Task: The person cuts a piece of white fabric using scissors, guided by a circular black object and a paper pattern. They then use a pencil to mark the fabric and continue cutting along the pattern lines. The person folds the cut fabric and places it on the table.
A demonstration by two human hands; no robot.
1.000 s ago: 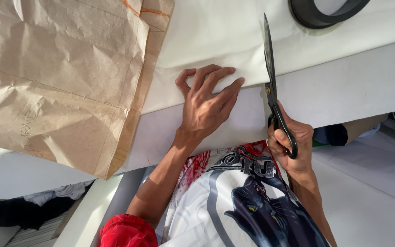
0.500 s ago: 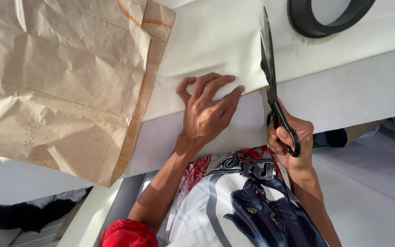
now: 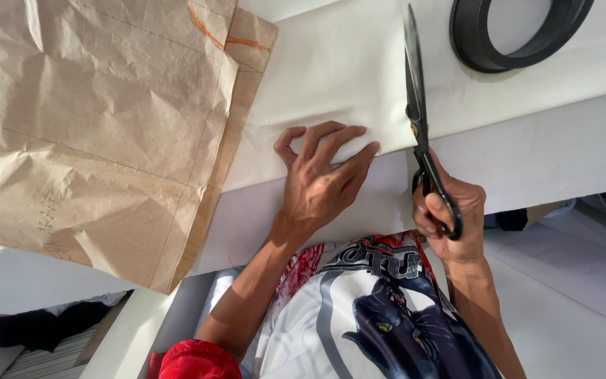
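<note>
R hand (image 3: 450, 210) scissors (image 3: 422, 133), L hand (image 3: 320, 179) on white fabric (image 3: 331, 84)

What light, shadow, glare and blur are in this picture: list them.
Head view: hard light from the side, bright on the white cloth, near glare at its top; the left hand casts a short shadow on the cloth, the black ring a thin one; scissors and brown paper are sharp, no motion blur; the floor corners lie dim.
</note>
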